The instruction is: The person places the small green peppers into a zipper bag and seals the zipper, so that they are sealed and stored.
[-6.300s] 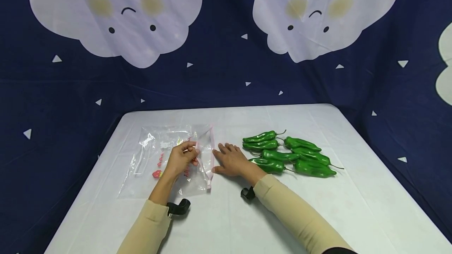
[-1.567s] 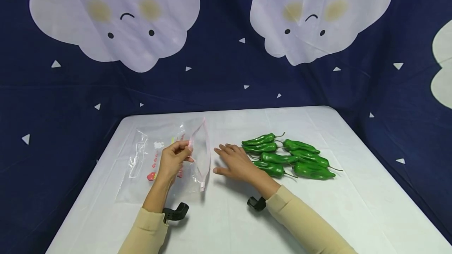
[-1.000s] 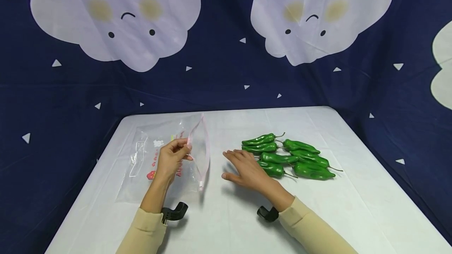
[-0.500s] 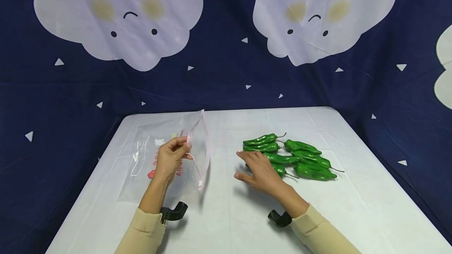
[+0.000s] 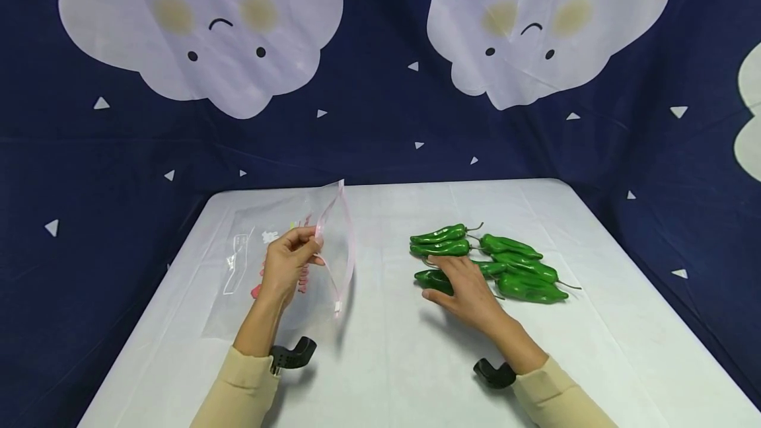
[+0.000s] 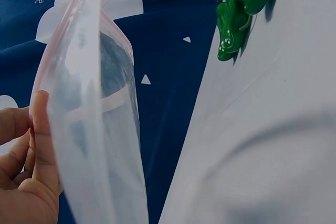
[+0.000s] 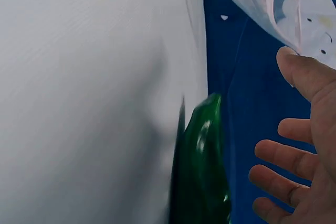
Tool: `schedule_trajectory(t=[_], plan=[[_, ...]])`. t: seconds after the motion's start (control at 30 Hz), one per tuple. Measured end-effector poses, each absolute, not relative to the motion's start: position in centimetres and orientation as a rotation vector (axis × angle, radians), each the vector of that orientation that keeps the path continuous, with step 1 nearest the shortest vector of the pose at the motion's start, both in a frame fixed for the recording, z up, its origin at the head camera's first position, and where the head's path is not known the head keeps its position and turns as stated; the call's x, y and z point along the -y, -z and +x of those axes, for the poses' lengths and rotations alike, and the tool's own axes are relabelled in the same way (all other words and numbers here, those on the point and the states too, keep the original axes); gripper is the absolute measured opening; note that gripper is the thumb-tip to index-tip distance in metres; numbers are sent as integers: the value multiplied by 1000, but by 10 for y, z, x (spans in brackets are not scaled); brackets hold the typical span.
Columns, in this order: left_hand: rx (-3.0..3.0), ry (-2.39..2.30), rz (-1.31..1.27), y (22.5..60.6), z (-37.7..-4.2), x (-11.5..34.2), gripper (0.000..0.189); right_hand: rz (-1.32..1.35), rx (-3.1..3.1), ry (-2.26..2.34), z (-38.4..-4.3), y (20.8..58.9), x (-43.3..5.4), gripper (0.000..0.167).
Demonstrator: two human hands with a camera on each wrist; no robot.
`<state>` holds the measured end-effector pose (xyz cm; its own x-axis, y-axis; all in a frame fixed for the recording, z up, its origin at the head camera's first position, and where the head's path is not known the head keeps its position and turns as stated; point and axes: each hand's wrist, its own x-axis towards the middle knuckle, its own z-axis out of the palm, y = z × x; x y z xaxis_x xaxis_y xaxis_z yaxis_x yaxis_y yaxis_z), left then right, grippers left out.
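My left hand (image 5: 289, 263) pinches the pink-edged rim of a clear plastic zip bag (image 5: 238, 302) between thumb and fingers. The bag's mouth gapes toward the right, its slider at the near corner. In the left wrist view the pinched pink rim of the bag (image 6: 105, 156) stands raised. My right hand (image 5: 470, 292) hovers with spread fingers over the nearest green pepper (image 5: 433, 279), partly covering it. The right wrist view shows that pepper (image 7: 202, 166) beside the parted fingers (image 7: 286, 158), with nothing held.
Several more green peppers (image 5: 532, 288) lie grouped on the right of the white table (image 5: 380, 362), stems pointing mostly right. A dark blue cloth (image 5: 380, 131) printed with clouds hangs behind the table's far edge. Black wrist cameras (image 5: 495, 373) sit under both wrists.
My right hand has left the bag's mouth and moved right over the peppers. My left hand has lifted the bag's rim, and the mouth has widened. The peppers have stayed in place.
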<state>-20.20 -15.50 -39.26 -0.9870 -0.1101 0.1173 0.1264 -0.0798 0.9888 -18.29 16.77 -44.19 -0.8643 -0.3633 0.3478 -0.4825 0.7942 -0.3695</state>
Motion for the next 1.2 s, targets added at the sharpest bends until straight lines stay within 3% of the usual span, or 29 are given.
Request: schedule_trajectory(t=[0.77,1.2], plan=[[2025,2223,-48,386,-201,150,28,480,2792,-680,-176,456,-202,67],[2029,2241,-54,383,-201,146,28,439,2822,-668,-176,462,-210,58]])
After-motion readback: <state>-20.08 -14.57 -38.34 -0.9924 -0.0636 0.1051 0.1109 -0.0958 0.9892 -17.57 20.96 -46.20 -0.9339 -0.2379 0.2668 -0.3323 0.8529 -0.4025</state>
